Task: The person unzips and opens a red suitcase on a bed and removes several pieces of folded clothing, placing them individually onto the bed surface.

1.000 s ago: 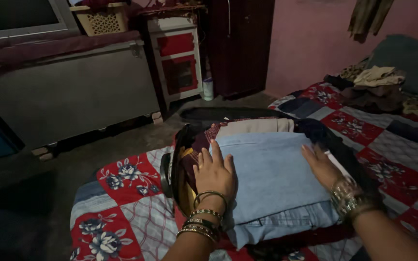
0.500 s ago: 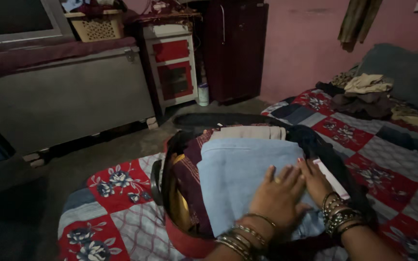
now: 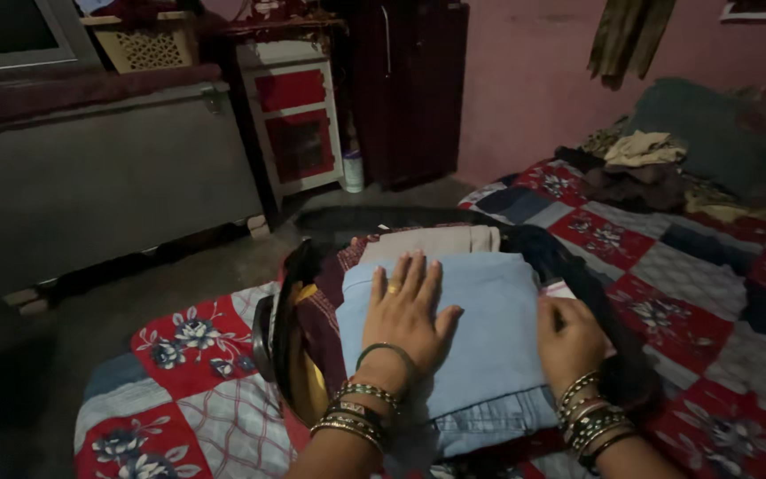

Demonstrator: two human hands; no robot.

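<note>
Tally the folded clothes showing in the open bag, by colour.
Light blue jeans, under the left hand and right hand: 1
Beige garment: 1
Maroon cloth: 1
Total: 3

A red, blue and white patchwork quilt [image 3: 179, 341] covers the bed. Crumpled beige and dark clothes [image 3: 636, 160] sit heaped by a grey pillow [image 3: 720, 133]. Across the floor stand a long grey metal trunk [image 3: 108, 186], a small red-and-white cabinet [image 3: 294, 120] and a dark wooden wardrobe [image 3: 410, 89].

Folded jeans [image 3: 480, 328] atop clothes in bag [image 3: 290, 355]
</note>
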